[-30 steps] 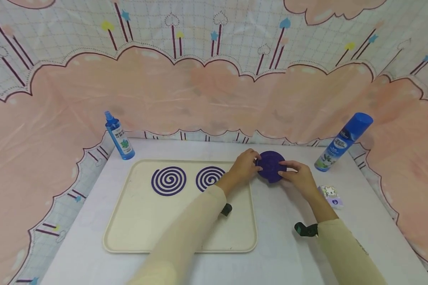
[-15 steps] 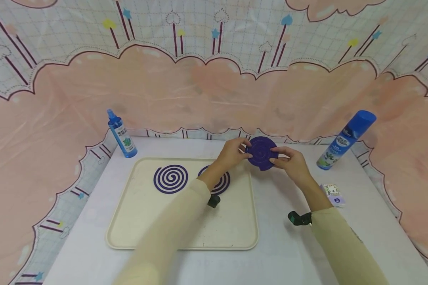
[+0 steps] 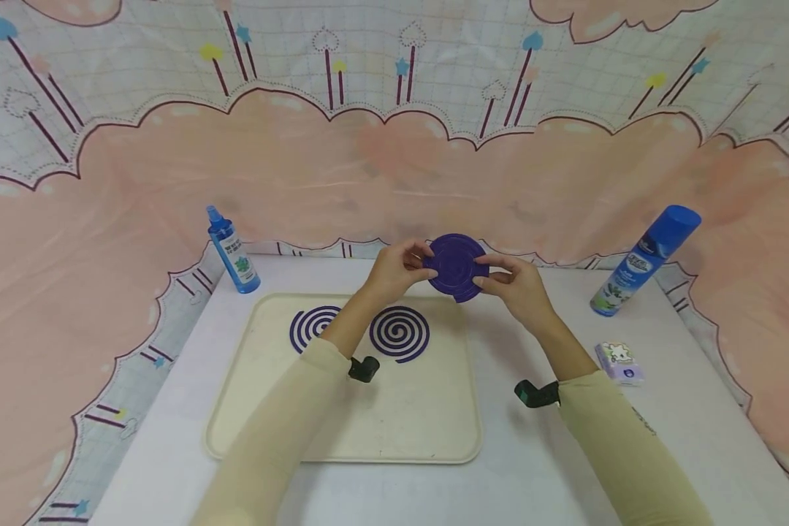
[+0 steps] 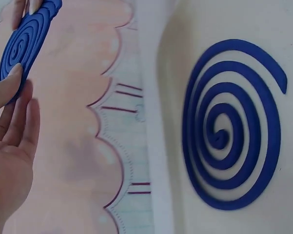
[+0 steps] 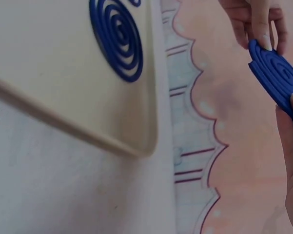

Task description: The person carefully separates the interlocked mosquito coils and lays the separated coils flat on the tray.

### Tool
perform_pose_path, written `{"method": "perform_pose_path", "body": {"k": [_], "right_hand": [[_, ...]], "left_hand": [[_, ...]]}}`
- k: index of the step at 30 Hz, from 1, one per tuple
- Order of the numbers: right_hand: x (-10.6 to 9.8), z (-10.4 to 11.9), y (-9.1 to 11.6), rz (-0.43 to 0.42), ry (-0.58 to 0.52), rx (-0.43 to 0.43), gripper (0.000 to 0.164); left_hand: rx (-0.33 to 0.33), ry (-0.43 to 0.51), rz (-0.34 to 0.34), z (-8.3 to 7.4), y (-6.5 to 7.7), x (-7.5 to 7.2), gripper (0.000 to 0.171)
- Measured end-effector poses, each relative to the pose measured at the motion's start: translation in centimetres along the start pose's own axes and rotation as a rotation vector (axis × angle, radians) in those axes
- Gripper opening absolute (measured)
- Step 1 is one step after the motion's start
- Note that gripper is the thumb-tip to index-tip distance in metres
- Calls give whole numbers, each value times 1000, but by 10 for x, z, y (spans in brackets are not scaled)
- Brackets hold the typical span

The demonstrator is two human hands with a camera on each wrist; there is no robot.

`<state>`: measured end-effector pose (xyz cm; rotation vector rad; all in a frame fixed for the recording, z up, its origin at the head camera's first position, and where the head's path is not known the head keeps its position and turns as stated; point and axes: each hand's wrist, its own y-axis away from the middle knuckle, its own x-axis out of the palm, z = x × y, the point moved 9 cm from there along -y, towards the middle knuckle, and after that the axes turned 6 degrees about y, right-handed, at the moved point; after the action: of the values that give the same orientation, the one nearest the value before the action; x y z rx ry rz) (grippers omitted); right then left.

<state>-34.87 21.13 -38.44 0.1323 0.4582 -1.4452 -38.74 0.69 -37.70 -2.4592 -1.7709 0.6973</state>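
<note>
A round, dark blue mosquito coil [image 3: 458, 267], its rings packed tightly together, is held up above the far edge of the table. My left hand [image 3: 392, 274] pinches its left rim between thumb and fingers. On the opposite rim, my right hand [image 3: 518, 288] pinches it the same way. Two looser spiral coils lie flat on the cream tray [image 3: 401, 424]: a right coil [image 3: 399, 332] in full view, and a left coil [image 3: 310, 320] partly hidden behind my left forearm. Close up in the left wrist view, a spiral coil [image 4: 256, 131] shows gaps between its rings.
At the back left stands a blue spray bottle [image 3: 234, 256]. A taller blue aerosol can [image 3: 641, 259] is at the back right, with a small white-and-purple box [image 3: 619, 363] nearer on the table. Patterned cloth [image 3: 289, 175] hangs behind the table.
Both hands have lifted the held coil and carried it left, from right of the tray to above its far right corner. The right coil on the tray has come into full view.
</note>
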Motion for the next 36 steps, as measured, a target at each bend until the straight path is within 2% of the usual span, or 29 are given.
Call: {"method": "perform_pose_path", "body": {"k": [4, 8, 13, 18, 23, 27, 31, 36], "right_hand": [[4, 19, -6, -10, 0, -56, 37], [7, 39, -11, -27, -37, -110, 39], [13, 63, -14, -40, -96, -158, 40], [26, 80, -14, -35, -157, -203, 39], [48, 80, -6, 6, -168, -202, 44], [64, 72, 2, 21, -165, -175, 47], [75, 58, 9, 10, -192, -116, 47], [86, 39, 18, 48, -199, -65, 45]], "left_hand": [[-28, 94, -51, -8, 7, -18, 32], [-17, 182, -92, -20, 17, -34, 33], [18, 280, -128, -34, 30, -52, 33], [66, 321, -189, -42, 45, -68, 33], [73, 399, -278, -36, 61, -81, 35], [51, 464, -348, -27, 75, -83, 34], [3, 489, -353, -13, 90, -75, 32], [-69, 463, -313, 9, 106, -65, 28]]}}
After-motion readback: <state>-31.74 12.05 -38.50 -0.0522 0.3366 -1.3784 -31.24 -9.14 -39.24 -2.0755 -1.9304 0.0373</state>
